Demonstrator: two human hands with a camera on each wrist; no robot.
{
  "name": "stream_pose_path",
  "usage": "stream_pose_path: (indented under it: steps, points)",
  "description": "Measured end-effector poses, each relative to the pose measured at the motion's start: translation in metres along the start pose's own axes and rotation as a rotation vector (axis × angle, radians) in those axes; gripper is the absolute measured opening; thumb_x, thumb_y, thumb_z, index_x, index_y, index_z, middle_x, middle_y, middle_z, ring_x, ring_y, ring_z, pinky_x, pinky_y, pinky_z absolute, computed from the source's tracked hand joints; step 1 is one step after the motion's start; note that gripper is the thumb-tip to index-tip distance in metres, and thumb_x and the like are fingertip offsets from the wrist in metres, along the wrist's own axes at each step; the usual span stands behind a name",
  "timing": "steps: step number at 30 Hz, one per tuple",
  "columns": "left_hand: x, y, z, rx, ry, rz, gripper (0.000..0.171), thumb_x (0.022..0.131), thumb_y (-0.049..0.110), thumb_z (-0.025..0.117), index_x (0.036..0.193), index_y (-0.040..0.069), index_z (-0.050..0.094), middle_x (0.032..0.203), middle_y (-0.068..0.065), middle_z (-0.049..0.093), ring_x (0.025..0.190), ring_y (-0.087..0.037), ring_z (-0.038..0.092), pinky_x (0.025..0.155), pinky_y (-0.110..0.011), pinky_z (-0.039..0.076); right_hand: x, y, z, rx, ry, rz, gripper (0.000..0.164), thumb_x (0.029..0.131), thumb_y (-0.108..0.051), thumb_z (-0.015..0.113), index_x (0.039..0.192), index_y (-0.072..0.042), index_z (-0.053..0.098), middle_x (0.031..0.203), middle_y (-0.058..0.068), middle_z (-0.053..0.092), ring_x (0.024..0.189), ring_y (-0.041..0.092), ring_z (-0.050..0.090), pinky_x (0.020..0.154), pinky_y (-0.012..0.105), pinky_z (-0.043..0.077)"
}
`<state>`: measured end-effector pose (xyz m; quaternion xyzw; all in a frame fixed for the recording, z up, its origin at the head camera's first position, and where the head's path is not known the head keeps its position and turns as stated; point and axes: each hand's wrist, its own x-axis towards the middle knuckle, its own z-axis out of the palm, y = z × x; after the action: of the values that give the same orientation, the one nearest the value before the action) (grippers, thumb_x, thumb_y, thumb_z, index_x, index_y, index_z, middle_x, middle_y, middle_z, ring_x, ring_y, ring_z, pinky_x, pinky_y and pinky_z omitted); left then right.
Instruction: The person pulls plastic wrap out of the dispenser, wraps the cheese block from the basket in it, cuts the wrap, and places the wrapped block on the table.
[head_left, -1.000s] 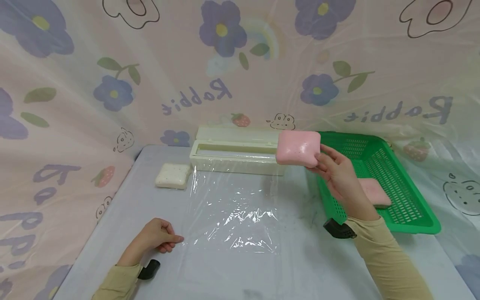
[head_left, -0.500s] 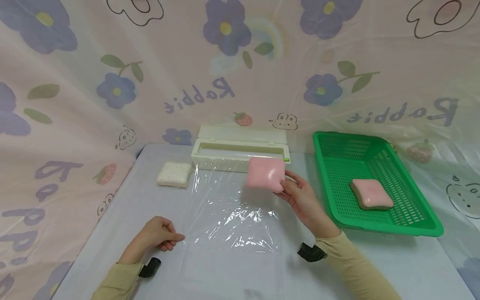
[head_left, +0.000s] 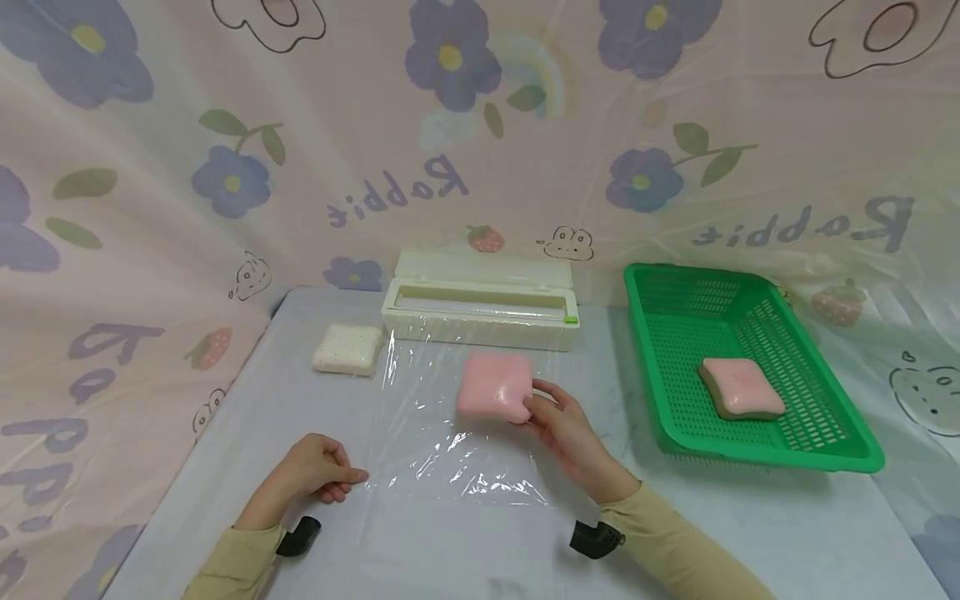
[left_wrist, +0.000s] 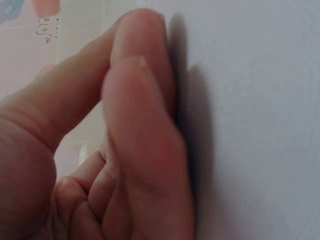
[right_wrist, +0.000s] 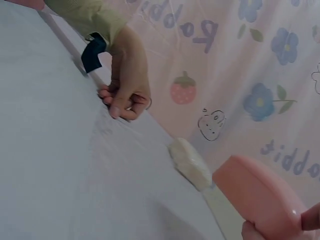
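My right hand (head_left: 573,437) pinches a pink, rounded-square block (head_left: 495,387) by its right edge, thumb on top, held above the cling film. The block's thick side shows in the right wrist view. A sheet of clear cling film (head_left: 465,462) lies across the table, drawn from a white dispenser box (head_left: 480,329) whose lid stands raised. At the sheet's left edge, my left hand (head_left: 318,471) rests low over the table, thumb and index finger pinched together on the film. The left wrist view shows these fingers close up, the film itself barely visible.
On the right stands a green slotted basket (head_left: 667,392) holding another pink block (head_left: 742,388) with a brownish side. A white speckled block (head_left: 348,350), seemingly wrapped in film, lies left of the dispenser. A patterned curtain (head_left: 300,108) hangs behind and at the left.
My right hand has carried the pink block leftward and toward me, from beside the basket to over the film. The left hand has stayed in place.
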<state>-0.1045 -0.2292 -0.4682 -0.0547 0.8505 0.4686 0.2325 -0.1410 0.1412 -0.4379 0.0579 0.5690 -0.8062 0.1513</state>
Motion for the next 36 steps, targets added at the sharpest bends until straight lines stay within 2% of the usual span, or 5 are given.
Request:
stream_pose_path:
  steps: [9, 21, 31, 36]
  points:
    - [0.0, -0.002, -0.001, -0.023, -0.018, 0.022, 0.031, 0.074, 0.019, 0.084, 0.071, 0.001, 0.059, 0.058, -0.006, 0.062, 0.048, -0.014, 0.059, 0.047, -0.027, 0.054, 0.0, 0.018, 0.01, 0.009, -0.015, 0.016, 0.046, 0.095, -0.001, 0.053, 0.137, 0.005, 0.035, 0.111, 0.017, 0.059, 0.089, 0.019, 0.062, 0.082, 0.03, 0.054]
    - [0.001, -0.003, -0.001, -0.032, -0.018, 0.017, 0.031, 0.074, 0.019, 0.084, 0.072, 0.001, 0.059, 0.059, -0.006, 0.063, 0.048, -0.014, 0.059, 0.047, -0.028, 0.054, -0.002, 0.037, 0.018, 0.03, -0.031, 0.041, 0.048, 0.094, -0.002, 0.054, 0.137, 0.006, 0.033, 0.118, 0.021, 0.057, 0.096, 0.022, 0.062, 0.087, 0.036, 0.053]
    - [0.002, -0.002, -0.001, -0.034, -0.023, 0.015, 0.031, 0.074, 0.019, 0.084, 0.072, 0.001, 0.059, 0.058, -0.006, 0.062, 0.048, -0.013, 0.059, 0.047, -0.027, 0.054, -0.004, 0.047, 0.022, 0.094, -0.027, 0.04, 0.052, 0.093, 0.001, 0.053, 0.138, 0.007, 0.028, 0.113, 0.018, 0.058, 0.094, 0.021, 0.063, 0.087, 0.036, 0.053]
    - [0.001, -0.003, -0.001, -0.039, -0.028, 0.024, 0.03, 0.075, 0.019, 0.084, 0.071, 0.0, 0.059, 0.058, -0.006, 0.063, 0.048, -0.013, 0.059, 0.047, -0.027, 0.054, -0.004, 0.052, 0.023, 0.08, -0.023, 0.033, 0.052, 0.092, 0.002, 0.054, 0.137, 0.008, 0.028, 0.111, 0.018, 0.058, 0.093, 0.021, 0.063, 0.086, 0.036, 0.054]
